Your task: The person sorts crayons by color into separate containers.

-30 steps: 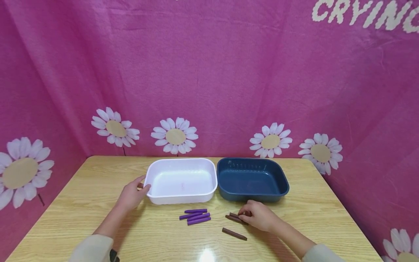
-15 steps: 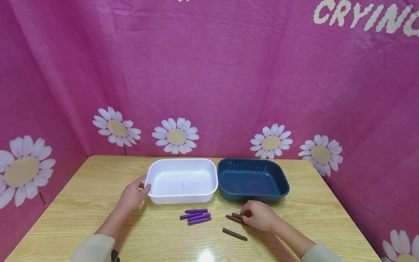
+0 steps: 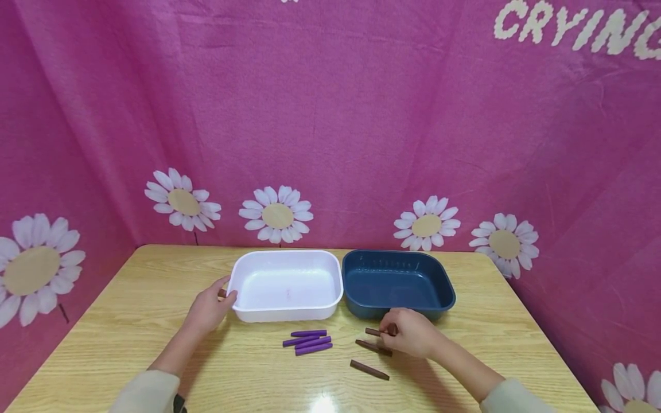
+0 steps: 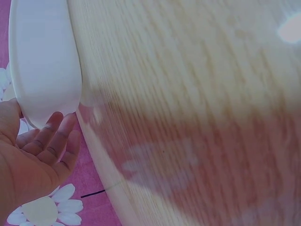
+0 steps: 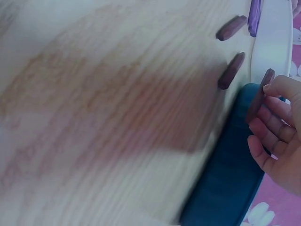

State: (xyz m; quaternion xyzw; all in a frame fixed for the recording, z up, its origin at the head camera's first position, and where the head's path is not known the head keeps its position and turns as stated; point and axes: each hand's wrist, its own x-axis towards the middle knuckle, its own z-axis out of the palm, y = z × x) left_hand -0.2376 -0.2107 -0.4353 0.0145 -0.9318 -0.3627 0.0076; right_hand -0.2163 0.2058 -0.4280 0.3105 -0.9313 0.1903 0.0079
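In the head view my left hand holds the left end of a white plastic basin, thumb at the rim and fingers against the outer side. The left wrist view shows the basin's wall by those fingers. My right hand pinches a brown crayon between thumb and fingers, just in front of the dark blue basin. In the right wrist view this crayon overlaps the blue basin's side. Two more brown crayons lie on the table, one close by and one nearer the front.
Several purple crayons lie together in front of the white basin. Both basins stand side by side at the back of the wooden table. A pink cloth with daisies hangs behind and at the sides.
My right hand has drawn one brown crayon away from its neighbour, slightly back toward the blue basin, and the gap between the two has widened. My left hand stays at the white basin.
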